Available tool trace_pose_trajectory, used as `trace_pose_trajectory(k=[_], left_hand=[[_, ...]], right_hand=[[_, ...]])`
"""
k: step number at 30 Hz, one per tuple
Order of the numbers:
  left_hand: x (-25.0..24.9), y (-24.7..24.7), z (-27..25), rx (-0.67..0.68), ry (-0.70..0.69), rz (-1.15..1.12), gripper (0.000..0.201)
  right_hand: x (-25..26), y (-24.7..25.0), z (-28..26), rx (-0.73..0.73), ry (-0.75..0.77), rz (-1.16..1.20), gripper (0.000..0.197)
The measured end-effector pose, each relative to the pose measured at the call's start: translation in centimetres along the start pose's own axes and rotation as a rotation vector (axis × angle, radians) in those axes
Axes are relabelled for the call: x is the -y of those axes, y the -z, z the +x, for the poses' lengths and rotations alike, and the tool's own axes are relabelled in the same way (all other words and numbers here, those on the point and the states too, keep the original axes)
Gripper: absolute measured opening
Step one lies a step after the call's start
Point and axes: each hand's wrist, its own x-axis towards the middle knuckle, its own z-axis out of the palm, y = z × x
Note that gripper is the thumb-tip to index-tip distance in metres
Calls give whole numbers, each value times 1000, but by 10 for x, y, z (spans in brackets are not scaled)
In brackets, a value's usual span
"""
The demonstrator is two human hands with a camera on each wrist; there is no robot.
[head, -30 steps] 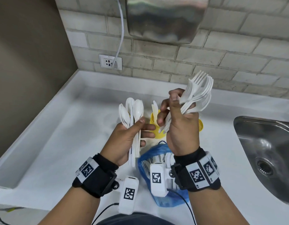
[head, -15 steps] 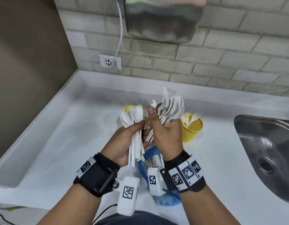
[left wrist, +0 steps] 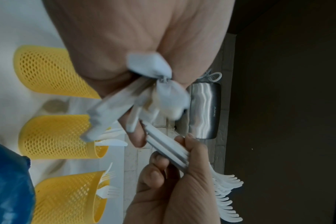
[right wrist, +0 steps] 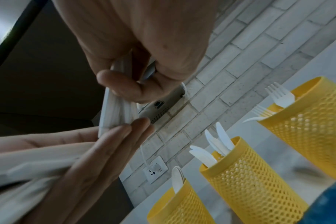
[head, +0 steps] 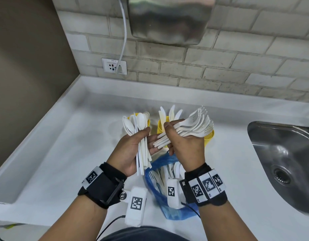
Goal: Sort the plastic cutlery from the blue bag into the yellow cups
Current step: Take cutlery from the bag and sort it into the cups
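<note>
My left hand [head: 132,148] grips a bundle of white plastic spoons [head: 141,122], bowls up, thumb pressed across the handles. My right hand [head: 185,146] grips a bundle of white forks [head: 197,126], tines pointing right above the right yellow cup [head: 209,138]. The fork handle ends [right wrist: 115,110] touch my left fingers [right wrist: 109,142]. Three yellow mesh cups stand in a row: the left cup [right wrist: 178,204] has spoons, the middle cup [right wrist: 249,181] knives, the right cup [right wrist: 307,128] forks. The blue bag [head: 167,193] lies open below my wrists with more cutlery inside.
A steel sink [head: 280,159] is sunk into the white counter [head: 63,153] at the right. A brick wall with a socket [head: 113,66], a cable and a metal dryer [head: 171,18] stands behind the cups. A dark wall closes the left side.
My right hand has come down with the forks and tipped them from upright to pointing right. Their handle ends now meet my left fingers. The left hand still holds the spoons.
</note>
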Motion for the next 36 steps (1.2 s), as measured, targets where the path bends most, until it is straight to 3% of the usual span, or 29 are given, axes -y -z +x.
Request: trace_pose_trajectory(k=[7, 10, 13, 19, 23, 33, 36], left_hand=[[8, -3, -3, -62, -134, 286, 26], [10, -6, -6, -43, -207, 393, 23], [12, -4, -5, -41, -247, 464, 21], [20, -9, -6, -59, -251, 526, 19], [29, -16, -7, -50, -248, 564, 20], [41, -30, 2, -98, -255, 584, 17], [46, -35, 4, -106, -246, 575, 16]], right_hand=[[6, 23, 15, -127, -15, 32, 25], [3, 44, 29, -186, -6, -52, 35], [-10, 69, 44, -271, -49, -127, 28], [-42, 106, 72, -433, -113, -270, 34], [-64, 110, 92, -511, -104, -275, 27], [-95, 99, 102, -338, -83, -563, 33], [-103, 99, 101, -227, 67, -721, 40]])
